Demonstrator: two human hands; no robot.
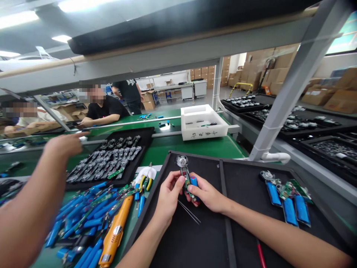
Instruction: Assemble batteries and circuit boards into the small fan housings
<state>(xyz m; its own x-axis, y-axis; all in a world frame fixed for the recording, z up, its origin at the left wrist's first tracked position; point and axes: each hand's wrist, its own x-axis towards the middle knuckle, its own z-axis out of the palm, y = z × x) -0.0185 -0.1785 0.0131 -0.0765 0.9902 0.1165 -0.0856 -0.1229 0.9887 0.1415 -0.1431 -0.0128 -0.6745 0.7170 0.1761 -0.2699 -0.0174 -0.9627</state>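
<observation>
Over the black tray, my left hand pinches the side of a small device assembly with a round silver motor-like top and a grey frame. Against the same assembly, my right hand closes with the thumb on its green circuit board. A blue cylindrical battery sits beside the board at my right fingers; the lower end is partly hidden by the fingers. Below my left hand show two thin pale rods; I cannot make out what they belong to.
Batteries with boards lie in the tray's right part. Left are a blue battery pile, an orange electric screwdriver, yellow-handled pliers and a parts tray. A white foam box stands ahead. Another person's arm reaches in.
</observation>
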